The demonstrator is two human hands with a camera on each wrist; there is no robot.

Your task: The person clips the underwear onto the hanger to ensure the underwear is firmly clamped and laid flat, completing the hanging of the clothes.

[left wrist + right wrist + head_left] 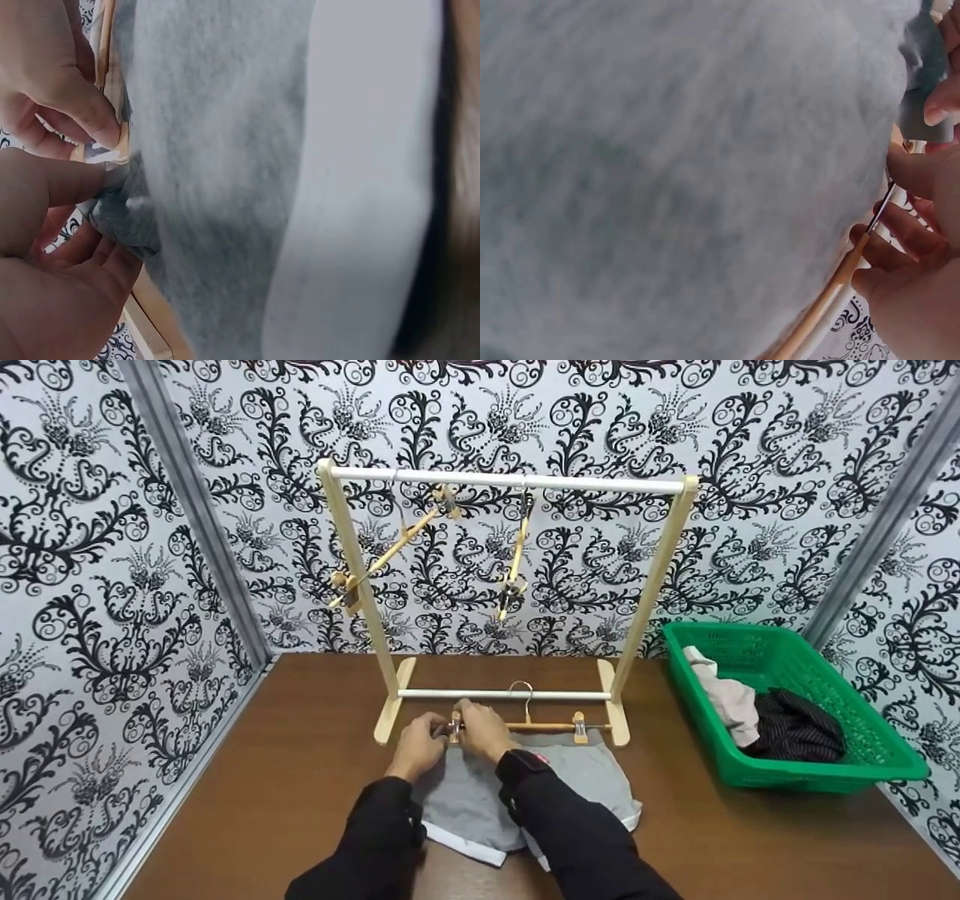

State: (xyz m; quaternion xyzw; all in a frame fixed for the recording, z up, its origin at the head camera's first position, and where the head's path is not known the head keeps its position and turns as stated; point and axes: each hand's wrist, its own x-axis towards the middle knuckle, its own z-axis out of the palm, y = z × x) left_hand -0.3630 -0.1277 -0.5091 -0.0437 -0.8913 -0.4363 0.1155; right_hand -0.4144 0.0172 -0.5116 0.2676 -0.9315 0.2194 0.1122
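Grey shorts (469,802) with white hems lie on the table, waistband toward the rack. Along the waistband runs a wooden clip hanger (551,727) with a metal hook. Its right clip (580,729) grips the cloth. My left hand (418,744) pinches the left waistband corner; in the left wrist view the bunched grey cloth (127,217) sits between thumb and fingers. My right hand (484,731) pinches the left clip (455,727) beside that corner. In the right wrist view its fingers curl about the hanger's metal rod (881,206). Whether the clip's jaws bite the cloth is hidden.
Just behind the shorts stands a wooden rack with a white top rail (600,484). From it hang a left clip hanger (397,547) and a second hanger (517,551). To the right is a green basket (840,772) with pale cloth (724,697) and dark striped cloth (799,727).
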